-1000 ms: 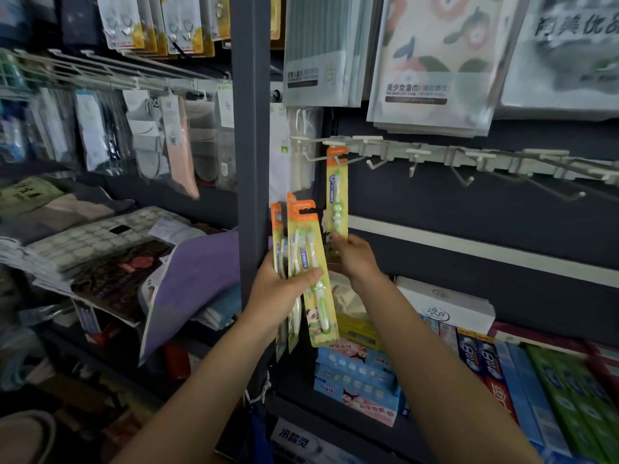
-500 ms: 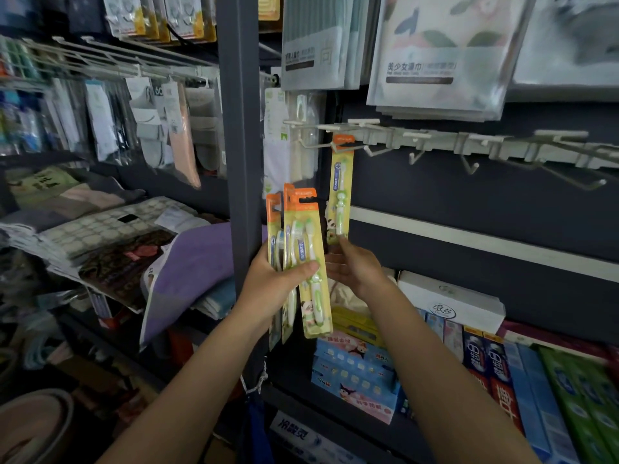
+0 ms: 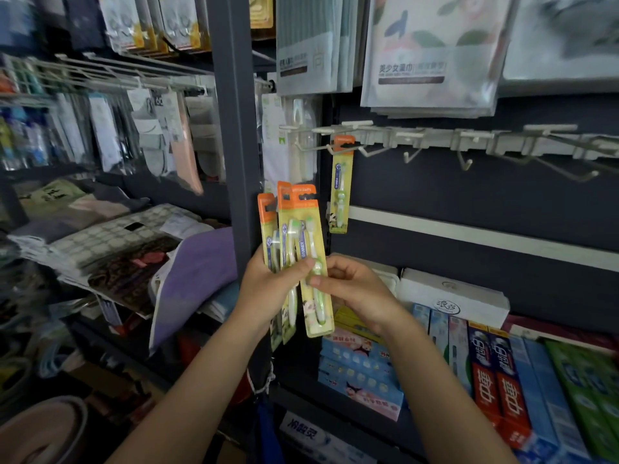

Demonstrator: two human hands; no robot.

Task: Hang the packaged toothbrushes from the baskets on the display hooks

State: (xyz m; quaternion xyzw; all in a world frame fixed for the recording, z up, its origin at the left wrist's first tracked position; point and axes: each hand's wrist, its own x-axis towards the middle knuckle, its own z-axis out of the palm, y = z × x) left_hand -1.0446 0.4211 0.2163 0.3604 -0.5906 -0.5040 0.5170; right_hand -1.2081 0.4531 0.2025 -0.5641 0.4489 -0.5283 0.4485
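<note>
I saw a bunch of yellow-and-orange toothbrush packs [image 3: 294,259] held upright in front of the dark shelf post [image 3: 234,128]. My left hand [image 3: 268,289] gripped the bunch, thumb across the front. My right hand [image 3: 351,286] pinched the front pack with curled fingers [image 3: 330,274]. One more pack [image 3: 341,185] hung on a white display hook [image 3: 321,149] above. Toothpaste boxes [image 3: 502,380] lay on the shelf below.

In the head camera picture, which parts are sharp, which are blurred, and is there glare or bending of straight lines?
Head view: the held toothbrush packs and both hands are fairly sharp; the left shelves and the toothpaste boxes at the right edge are smeared; light is dim, with pale glare on the hanging towel packs; the hook rail bows slightly from the wide lens.
</note>
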